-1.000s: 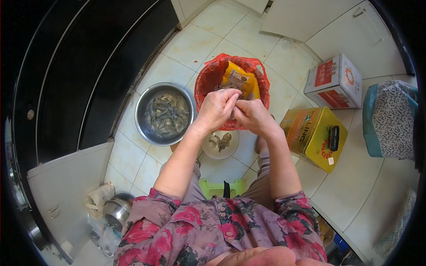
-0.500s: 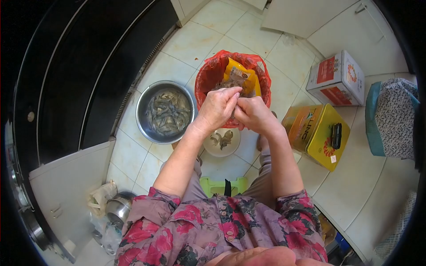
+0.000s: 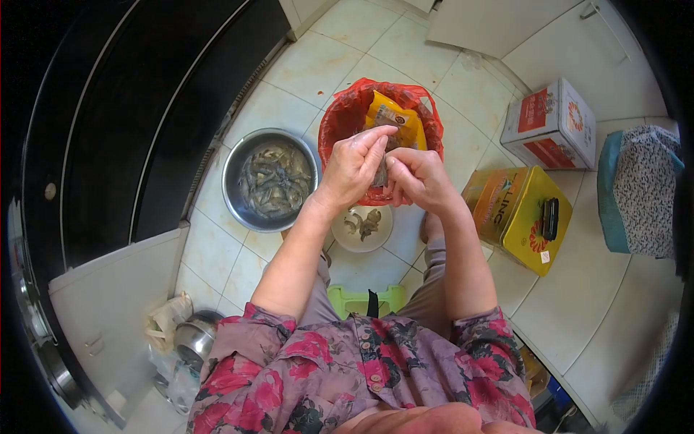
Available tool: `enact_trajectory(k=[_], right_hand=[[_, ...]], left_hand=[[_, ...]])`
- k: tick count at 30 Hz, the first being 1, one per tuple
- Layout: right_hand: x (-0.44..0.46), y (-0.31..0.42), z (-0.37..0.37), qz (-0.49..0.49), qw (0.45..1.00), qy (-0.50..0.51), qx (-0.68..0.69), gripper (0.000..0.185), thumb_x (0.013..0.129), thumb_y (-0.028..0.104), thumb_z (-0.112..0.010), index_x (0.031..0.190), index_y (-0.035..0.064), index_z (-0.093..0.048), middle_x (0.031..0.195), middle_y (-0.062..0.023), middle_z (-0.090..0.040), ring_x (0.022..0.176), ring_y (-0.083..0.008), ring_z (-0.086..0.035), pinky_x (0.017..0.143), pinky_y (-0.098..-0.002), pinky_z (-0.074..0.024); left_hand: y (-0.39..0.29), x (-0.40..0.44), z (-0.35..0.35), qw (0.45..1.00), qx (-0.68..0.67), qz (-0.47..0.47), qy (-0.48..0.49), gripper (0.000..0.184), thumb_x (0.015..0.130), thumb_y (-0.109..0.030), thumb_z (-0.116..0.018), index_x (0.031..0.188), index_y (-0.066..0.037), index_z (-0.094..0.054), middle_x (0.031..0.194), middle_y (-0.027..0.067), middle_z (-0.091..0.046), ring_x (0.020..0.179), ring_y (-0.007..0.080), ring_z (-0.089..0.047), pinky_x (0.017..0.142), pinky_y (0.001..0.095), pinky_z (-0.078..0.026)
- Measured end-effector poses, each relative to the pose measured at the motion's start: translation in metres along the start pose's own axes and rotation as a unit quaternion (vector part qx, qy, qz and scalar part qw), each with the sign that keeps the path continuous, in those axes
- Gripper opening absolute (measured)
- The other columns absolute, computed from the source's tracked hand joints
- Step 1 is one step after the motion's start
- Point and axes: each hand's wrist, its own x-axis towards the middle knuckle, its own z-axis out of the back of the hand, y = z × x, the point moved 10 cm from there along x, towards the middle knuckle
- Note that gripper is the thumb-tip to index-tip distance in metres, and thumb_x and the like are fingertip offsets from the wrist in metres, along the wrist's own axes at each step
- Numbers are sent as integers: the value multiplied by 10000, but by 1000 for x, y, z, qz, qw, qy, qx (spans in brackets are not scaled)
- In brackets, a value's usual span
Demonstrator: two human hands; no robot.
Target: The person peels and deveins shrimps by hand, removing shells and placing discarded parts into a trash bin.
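Observation:
Both my hands are held over a bin point(image 3: 331, 124) lined with a red plastic bag. My left hand point(image 3: 353, 168) is closed, thumb pressed along the fingers, around what looks like a greyish shrimp point(image 3: 381, 176), mostly hidden. Close beside it, my right hand point(image 3: 419, 176) has its fingers curled in a pinch; what lies in them is hidden. To the left, a steel basin point(image 3: 226, 182) holds many grey raw shrimp point(image 3: 275, 181). Below my hands a white bowl point(image 3: 361, 246) contains several peeled shrimp point(image 3: 369, 224).
A yellow wrapper point(image 3: 410, 129) lies inside the bin. On the right stand a yellow-green tin point(image 3: 517, 217) with a black handle and a white-and-red carton point(image 3: 553, 123). A green stool point(image 3: 347, 298) is under me. Metal pots point(image 3: 195, 338) and bags sit at lower left.
My right hand has moved slightly away from the left and its fingers have turned, opening a small gap between the hands. The basin and bowl look unchanged.

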Motion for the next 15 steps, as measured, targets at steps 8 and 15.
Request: enact_trajectory(k=[8,15], right_hand=[[2,-9,-2,-61,995,19,76,175,880,81,-520,739,-11,-570,603,-39,-611,477,-99,-594,416,-237,-440],[10,-13,15,29,995,-95,21,103,821,54,-579,789,-24,-638,594,-32,-623,484,-83,-588,430,-228,-448]], left_hand=[[-2,-1,2,999,-31,11,5,249,967,-134,-482,1123,-4,-626,944,89,-681,766,106,-592,692,256,-483],[3,-4,8,996,-30,69,38,183,902,-97,-601,1054,-12,-655,849,40,-677,685,72,-592,627,228,-485]])
